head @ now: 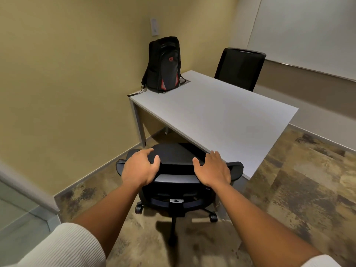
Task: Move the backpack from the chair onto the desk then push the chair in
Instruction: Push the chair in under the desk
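A black backpack (163, 64) with red trim stands upright on the far left corner of the white desk (221, 116), leaning near the wall. A black office chair (178, 170) on castors sits at the desk's near edge, its seat partly under the desktop. Both of my hands rest on the top of its backrest. My left hand (139, 167) lies on the left part, fingers spread over the rim. My right hand (212, 168) lies on the right part, fingers spread and reaching the desk edge.
A second black chair (239, 68) stands behind the desk's far side. A yellow wall runs close along the left. A whiteboard (308, 35) hangs on the right wall. Patterned carpet spreads to the right of the desk. A glass panel (19, 214) is at lower left.
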`<action>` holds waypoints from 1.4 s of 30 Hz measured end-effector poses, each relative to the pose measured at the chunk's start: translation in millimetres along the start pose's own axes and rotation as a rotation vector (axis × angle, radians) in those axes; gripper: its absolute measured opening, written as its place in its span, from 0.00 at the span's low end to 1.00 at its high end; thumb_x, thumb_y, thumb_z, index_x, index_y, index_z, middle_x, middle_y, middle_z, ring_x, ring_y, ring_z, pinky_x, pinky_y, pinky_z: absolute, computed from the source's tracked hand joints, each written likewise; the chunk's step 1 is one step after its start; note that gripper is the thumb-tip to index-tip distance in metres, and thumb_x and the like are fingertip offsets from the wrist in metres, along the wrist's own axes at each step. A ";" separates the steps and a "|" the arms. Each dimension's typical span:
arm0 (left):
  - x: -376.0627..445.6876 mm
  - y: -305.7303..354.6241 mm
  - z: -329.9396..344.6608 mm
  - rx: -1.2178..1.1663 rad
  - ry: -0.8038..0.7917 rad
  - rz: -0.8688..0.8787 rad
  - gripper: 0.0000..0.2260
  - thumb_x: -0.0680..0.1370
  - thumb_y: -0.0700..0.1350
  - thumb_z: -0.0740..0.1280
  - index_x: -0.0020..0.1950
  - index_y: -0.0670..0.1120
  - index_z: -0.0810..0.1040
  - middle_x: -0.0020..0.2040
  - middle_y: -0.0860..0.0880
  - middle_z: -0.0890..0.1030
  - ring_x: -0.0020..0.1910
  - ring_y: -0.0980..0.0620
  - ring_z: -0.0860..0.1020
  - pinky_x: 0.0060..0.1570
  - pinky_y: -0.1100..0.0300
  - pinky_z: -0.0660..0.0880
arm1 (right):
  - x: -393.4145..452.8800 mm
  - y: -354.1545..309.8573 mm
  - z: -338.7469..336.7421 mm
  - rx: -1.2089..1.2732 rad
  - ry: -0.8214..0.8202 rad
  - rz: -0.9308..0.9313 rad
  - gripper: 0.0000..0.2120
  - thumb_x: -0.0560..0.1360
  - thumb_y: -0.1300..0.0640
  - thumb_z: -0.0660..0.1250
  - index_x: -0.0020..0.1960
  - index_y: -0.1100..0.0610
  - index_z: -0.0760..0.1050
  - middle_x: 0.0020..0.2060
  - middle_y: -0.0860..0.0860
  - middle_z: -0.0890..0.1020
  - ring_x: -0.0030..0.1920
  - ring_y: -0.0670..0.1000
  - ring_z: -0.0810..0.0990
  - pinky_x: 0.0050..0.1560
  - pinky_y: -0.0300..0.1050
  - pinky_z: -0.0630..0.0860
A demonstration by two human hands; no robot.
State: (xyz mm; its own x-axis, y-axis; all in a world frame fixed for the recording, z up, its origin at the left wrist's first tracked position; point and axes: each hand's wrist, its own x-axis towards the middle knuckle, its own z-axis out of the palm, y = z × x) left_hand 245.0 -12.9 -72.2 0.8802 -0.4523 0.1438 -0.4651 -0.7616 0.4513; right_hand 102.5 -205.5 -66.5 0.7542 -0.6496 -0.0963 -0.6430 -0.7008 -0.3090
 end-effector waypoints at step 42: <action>388.5 -93.8 12.3 -0.006 -0.339 0.439 0.31 0.76 0.67 0.57 0.73 0.50 0.71 0.71 0.48 0.74 0.68 0.46 0.72 0.63 0.49 0.71 | 238.0 -187.5 48.4 0.118 0.250 0.462 0.34 0.80 0.40 0.48 0.78 0.61 0.55 0.79 0.55 0.56 0.78 0.53 0.51 0.76 0.49 0.51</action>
State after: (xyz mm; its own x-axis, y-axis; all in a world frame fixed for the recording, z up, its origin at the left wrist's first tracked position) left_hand 629.4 -122.8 -69.5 0.5237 -0.8514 0.0283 -0.7798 -0.4657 0.4184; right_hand 409.0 -214.4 -77.2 0.3324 -0.9429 -0.0234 -0.8700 -0.2969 -0.3937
